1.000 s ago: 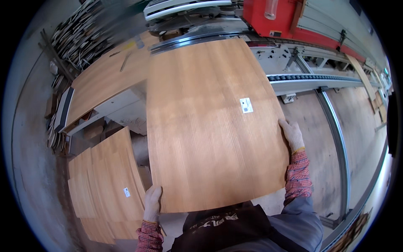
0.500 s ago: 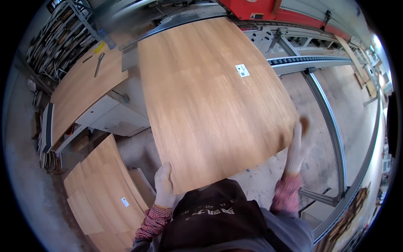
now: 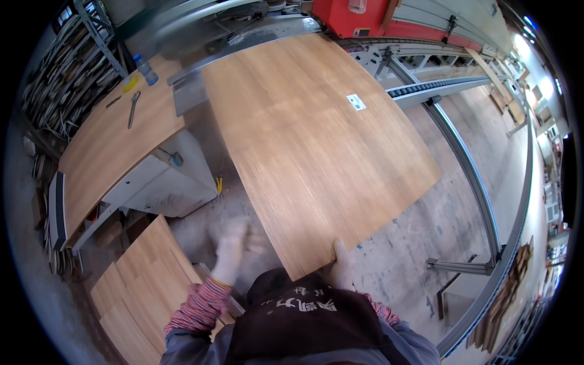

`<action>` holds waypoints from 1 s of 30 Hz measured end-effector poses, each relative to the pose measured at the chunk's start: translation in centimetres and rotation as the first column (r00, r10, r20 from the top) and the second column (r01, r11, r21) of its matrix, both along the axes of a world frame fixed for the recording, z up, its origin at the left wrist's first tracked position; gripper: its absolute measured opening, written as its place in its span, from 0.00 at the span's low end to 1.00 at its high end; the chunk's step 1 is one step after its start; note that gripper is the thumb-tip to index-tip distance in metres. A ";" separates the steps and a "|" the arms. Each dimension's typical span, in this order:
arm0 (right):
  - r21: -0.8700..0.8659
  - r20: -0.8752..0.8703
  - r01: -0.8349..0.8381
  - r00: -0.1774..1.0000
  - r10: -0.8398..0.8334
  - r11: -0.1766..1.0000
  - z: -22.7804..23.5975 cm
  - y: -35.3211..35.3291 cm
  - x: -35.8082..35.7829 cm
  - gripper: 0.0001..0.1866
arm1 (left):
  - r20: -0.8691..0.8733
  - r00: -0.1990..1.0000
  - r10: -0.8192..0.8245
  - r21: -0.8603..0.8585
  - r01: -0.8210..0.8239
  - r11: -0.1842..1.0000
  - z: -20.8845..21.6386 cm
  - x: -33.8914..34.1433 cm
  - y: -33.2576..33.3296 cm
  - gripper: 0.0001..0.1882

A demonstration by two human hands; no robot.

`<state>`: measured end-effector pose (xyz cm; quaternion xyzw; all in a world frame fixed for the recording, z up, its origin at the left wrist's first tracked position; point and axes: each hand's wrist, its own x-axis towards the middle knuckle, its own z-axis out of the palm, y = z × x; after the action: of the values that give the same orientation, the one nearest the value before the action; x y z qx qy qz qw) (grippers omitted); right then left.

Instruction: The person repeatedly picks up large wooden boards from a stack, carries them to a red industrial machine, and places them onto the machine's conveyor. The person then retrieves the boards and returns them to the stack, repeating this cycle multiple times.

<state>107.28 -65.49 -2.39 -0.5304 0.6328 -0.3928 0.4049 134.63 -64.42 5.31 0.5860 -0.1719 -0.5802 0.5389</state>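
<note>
Two gloved hands are doing different things now: our left hand [image 3: 234,246] is hanging free beside the wooden panel [image 3: 322,152], while our right hand [image 3: 342,264] is grasping the panel's near edge, with the thumb lying on the top face. A moment ago, the left hand was holding the near left corner and the right hand was blurring beside the right corner. So the two hands are exchanging roles, and the panel is now lying more slantwise to our body, its near corner pointing at the dark apron [image 3: 292,334]. For the work, we are judging that the near end is depending on the right hand, so its balance is needing care. The left hand is showing blurred, fingers spread, and it is holding nothing. The right fingers are mostly hiding, so we cannot tell how firmly they are pressing.

The panel is stretching in front of us, its far end reaching toward the metal strip [image 3: 190,71] near the red machine [image 3: 334,18]; the roller track [image 3: 426,89] is running out from its right side. It is showing a light brown face with fine grain going lengthwise, and a small white label [image 3: 356,102] is sitting on the far right part. Its edges are looking curved, probably because the lens is bending them.
</note>
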 end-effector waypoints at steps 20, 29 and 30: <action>0.304 0.474 0.664 0.517 -0.713 0.683 8.4 -2.6 6.8 0.31 | -0.192 0.971 0.146 -0.229 -0.189 0.955 -0.6 17.9 -33.3 0.29; 0.309 0.416 0.666 0.547 -0.726 0.679 6.3 -5.6 0.9 0.28 | -0.222 0.963 0.154 -0.252 -0.209 0.945 -1.7 14.9 -38.4 0.29; 0.299 0.408 0.675 0.549 -0.730 0.675 6.4 -6.1 0.8 0.25 | -0.212 0.967 0.143 -0.267 -0.198 0.943 -2.1 14.6 -39.2 0.29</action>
<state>108.09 -71.57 4.05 -0.0905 0.6851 -0.6090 0.3893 149.18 -103.57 3.24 0.4568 -0.1502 -0.5535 0.6800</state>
